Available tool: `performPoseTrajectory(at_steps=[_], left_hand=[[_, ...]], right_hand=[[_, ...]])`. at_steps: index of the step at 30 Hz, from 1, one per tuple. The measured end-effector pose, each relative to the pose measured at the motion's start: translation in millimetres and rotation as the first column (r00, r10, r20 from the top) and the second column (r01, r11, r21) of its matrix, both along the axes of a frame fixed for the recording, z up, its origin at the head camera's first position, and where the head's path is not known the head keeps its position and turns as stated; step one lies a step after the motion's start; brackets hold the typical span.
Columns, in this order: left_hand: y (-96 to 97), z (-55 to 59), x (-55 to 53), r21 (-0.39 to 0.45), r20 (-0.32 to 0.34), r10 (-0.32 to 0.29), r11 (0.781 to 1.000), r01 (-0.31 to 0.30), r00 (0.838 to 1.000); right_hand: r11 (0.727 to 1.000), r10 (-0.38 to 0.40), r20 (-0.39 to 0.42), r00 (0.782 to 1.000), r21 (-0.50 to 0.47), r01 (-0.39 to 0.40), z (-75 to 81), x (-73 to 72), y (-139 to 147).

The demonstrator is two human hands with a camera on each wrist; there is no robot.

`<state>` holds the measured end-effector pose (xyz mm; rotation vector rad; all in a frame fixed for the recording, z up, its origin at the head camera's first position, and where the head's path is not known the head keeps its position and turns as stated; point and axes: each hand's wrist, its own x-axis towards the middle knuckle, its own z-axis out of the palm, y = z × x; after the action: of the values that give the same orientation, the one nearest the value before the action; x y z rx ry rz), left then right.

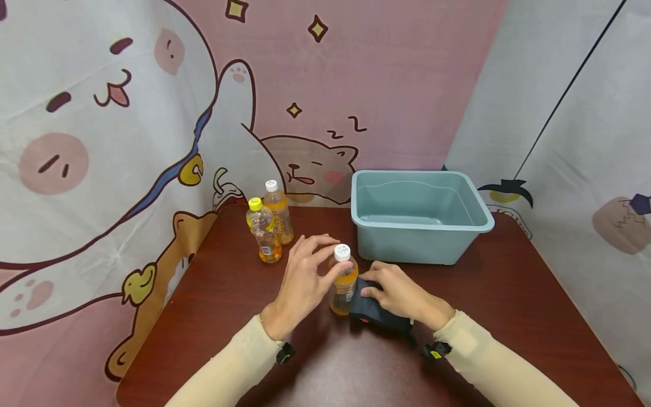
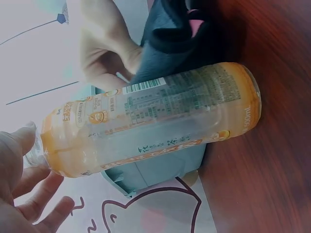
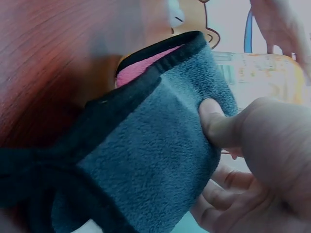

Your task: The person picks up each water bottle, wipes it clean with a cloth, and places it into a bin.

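A clear plastic bottle (image 1: 342, 285) with a white cap and an orange label stands upright on the table. My left hand (image 1: 303, 277) grips it by the neck, thumb on one side and fingers on the other. Close up in the left wrist view, the bottle (image 2: 150, 121) shows its printed label and barcode. My right hand (image 1: 394, 289) pinches a dark grey cloth (image 3: 150, 141) with black edging and a pink underside, thumb on top and fingers beneath. That cloth is against the right side of the bottle, its lower part lying toward the table.
Two more bottles stand at the back left: a yellow-capped bottle (image 1: 263, 234) and a white-capped bottle (image 1: 280, 215). A grey-blue plastic bin (image 1: 402, 243) sits at the back right. The brown table (image 1: 203, 333) meets a printed curtain (image 1: 396, 85) behind.
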<state>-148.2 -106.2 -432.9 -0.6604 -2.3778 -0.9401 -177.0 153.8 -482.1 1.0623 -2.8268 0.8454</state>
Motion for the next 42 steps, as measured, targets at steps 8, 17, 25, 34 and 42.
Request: performPoseTrajectory(at_steps=[8, 17, 25, 34, 42], left_hand=[[0.6, -0.2, -0.7, 0.004, 0.001, 0.008, 1.000, -0.008, 1.000], [1.5, -2.2, -0.2, -0.006, 0.022, 0.013, 1.000, -0.013, 1.000], [1.8, -1.2, -0.7, -0.001, 0.034, 0.008, 1.000, -0.008, 0.999], [0.1, -1.0, -0.5, 0.001, 0.009, 0.021, 1.000, -0.021, 1.000], [-1.1, -1.1, 1.3, 0.005, 0.010, 0.034, 0.999, -0.034, 0.999]], right_hand=[[0.998, 0.008, 0.025, 1.000, 0.056, -0.009, -10.0, -4.2, -3.0], [1.000, 0.010, 0.037, 0.999, 0.004, -0.010, -14.2, -0.1, 0.9], [0.997, -0.023, 0.005, 1.000, -0.079, 0.023, -4.7, 3.7, 3.9], [0.989, -0.079, -0.051, 0.996, -0.133, 0.072, 21.4, 9.0, 0.7], [0.974, -0.113, -0.124, 0.986, -0.207, 0.086, 36.5, 13.9, -1.3]])
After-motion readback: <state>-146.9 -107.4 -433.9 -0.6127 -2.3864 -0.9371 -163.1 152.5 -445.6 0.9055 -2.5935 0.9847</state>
